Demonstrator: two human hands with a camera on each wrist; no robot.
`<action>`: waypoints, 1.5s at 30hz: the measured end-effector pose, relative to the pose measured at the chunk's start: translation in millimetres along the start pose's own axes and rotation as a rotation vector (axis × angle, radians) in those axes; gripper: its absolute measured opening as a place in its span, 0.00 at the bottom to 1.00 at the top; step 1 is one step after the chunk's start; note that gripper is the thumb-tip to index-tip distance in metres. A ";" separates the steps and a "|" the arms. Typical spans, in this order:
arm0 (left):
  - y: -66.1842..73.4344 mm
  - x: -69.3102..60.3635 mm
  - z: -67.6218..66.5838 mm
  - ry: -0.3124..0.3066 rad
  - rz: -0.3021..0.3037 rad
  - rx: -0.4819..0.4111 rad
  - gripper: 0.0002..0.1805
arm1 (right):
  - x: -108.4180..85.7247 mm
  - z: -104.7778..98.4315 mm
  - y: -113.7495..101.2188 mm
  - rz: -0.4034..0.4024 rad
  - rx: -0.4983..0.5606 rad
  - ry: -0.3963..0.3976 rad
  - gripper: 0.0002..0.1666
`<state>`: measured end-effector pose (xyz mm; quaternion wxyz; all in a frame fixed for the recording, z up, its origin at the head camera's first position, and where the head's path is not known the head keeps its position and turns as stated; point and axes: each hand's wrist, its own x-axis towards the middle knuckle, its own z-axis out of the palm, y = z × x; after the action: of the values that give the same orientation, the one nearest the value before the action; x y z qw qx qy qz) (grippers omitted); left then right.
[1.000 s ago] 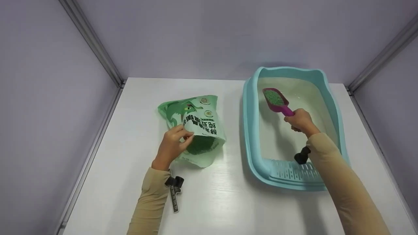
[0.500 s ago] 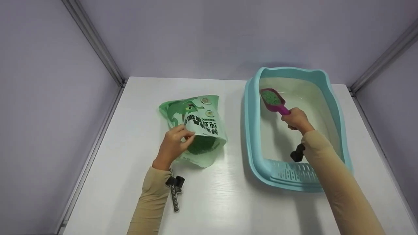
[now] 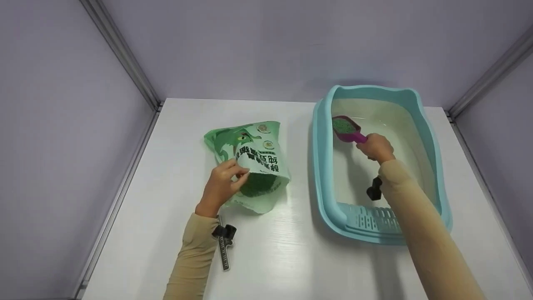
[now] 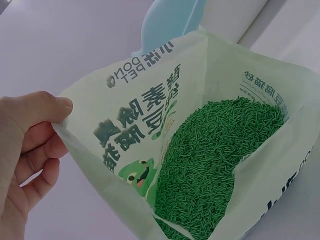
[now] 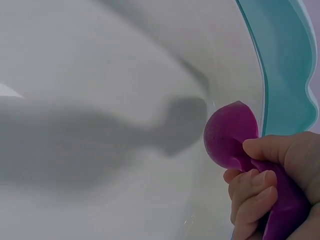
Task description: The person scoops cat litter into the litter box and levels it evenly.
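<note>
My left hand [image 3: 222, 181] pinches the mouth edge of a green bag of cat litter [image 3: 268, 154], which lies on the table. In the left wrist view, thumb and fingers hold the bag's rim, and green litter pellets [image 4: 220, 150] show inside. On the right, my right hand [image 3: 377, 148] grips the handle of a magenta scoop [image 3: 356, 137] loaded with green pellets. The scoop is over the left part of a turquoise litter box [image 3: 322, 166], near its left wall. In the right wrist view, only the scoop's underside [image 5: 230, 132] shows, so its load is hidden.
The litter box's pale floor [image 3: 354, 183] shows bare below the scoop, with a slotted step [image 3: 366, 218] at its near end. A dark, narrow flat object [image 3: 224, 256] lies by my left wrist. Lilac walls [image 3: 258, 50] stand behind and beside the white table [image 3: 275, 258].
My right hand and the scoop have moved slightly left, and the scoop has turned a little, with pellets still in it. The left hand keeps its hold on the bag.
</note>
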<state>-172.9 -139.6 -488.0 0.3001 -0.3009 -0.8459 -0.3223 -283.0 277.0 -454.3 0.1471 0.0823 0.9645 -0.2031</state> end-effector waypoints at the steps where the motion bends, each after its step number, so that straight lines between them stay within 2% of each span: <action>1: -0.1 -0.1 0.3 0.000 0.000 -0.004 0.01 | 0.2 -0.2 -0.7 -0.003 -0.004 0.008 0.20; 9: -0.1 -1.1 2.1 0.015 0.000 -0.021 0.03 | 1.0 1.7 -7.4 -0.035 0.000 0.065 0.23; 17: 0.4 -1.2 1.3 0.014 -0.009 -0.028 0.02 | 2.9 -1.2 -18.2 -0.010 -0.008 0.050 0.27; 27: 0.7 -0.7 1.0 0.025 -0.001 -0.016 0.03 | 3.7 -1.4 -18.9 -0.059 0.021 0.083 0.20; 45: -1.0 -0.3 1.0 0.024 0.000 -0.025 0.03 | 6.4 -9.5 -7.5 0.026 0.005 0.135 0.21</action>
<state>-173.7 -139.6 -489.2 0.3066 -0.3005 -0.8382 -0.3364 -293.1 274.8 -445.3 0.0841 0.1086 0.9706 -0.1977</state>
